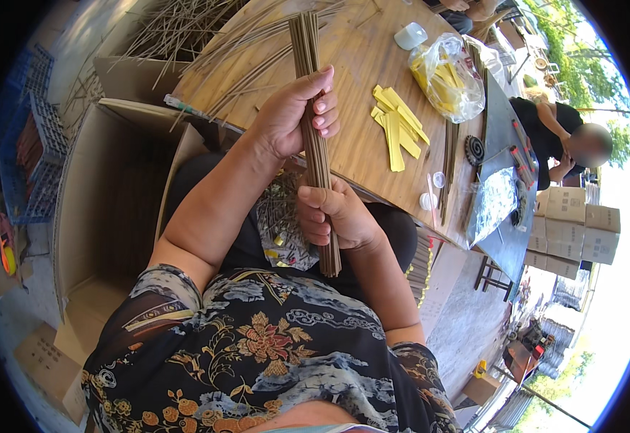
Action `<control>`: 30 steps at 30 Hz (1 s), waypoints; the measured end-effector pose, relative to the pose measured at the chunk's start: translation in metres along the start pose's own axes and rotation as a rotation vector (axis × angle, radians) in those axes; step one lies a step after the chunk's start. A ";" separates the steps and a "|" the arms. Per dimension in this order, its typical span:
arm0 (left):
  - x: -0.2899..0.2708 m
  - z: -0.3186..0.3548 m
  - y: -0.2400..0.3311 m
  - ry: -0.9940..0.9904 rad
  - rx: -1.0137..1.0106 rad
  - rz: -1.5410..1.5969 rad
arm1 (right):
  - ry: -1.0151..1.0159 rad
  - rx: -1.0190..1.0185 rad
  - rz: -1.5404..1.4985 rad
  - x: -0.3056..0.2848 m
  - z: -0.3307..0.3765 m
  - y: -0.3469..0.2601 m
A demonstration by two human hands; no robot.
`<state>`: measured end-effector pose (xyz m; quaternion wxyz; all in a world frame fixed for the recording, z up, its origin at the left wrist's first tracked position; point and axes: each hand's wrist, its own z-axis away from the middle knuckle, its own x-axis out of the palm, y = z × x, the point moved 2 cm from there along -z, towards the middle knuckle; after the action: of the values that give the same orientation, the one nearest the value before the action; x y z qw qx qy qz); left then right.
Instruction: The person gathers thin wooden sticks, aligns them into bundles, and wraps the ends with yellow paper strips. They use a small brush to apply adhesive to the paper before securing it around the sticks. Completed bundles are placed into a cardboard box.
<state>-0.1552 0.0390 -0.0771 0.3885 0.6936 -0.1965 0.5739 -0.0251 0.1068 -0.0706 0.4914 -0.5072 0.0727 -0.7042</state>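
A long bundle of thin brown incense sticks (316,160) stands nearly upright in front of my chest, over the table's near edge. My left hand (297,112) wraps round its upper part, thumb pointing up along the sticks. Lower down, my right hand (340,213) is closed round the same bundle, with its fingers curled in front. The stick ends stick out above the left hand and below the right. Several yellow paper strips (396,128) lie on the wooden table (351,79), to the right of the bundle.
Loose sticks (246,76) spread over the table's left side. A clear bag of yellow strips (448,79), a white cup (410,36) and a black coil (475,150) sit to the right. An open cardboard box (77,209) stands at my left. Another person (553,133) sits at the far right.
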 end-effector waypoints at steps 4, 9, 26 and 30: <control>0.006 0.002 -0.002 0.325 0.060 -0.283 | 0.366 -0.122 0.637 -0.002 -0.006 -0.002; 0.000 0.001 -0.002 0.328 0.063 -0.287 | 0.377 -0.125 0.620 -0.007 -0.010 0.005; 0.001 0.004 0.008 0.066 0.064 -0.042 | 0.204 -0.126 0.588 0.001 -0.007 -0.009; 0.004 0.003 0.008 -0.076 0.050 0.034 | 0.121 -0.077 0.362 0.000 -0.002 -0.006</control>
<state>-0.1574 0.0323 -0.0707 0.3534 0.7210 -0.2083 0.5584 -0.0305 0.1089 -0.0679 0.5852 -0.4609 0.2191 -0.6302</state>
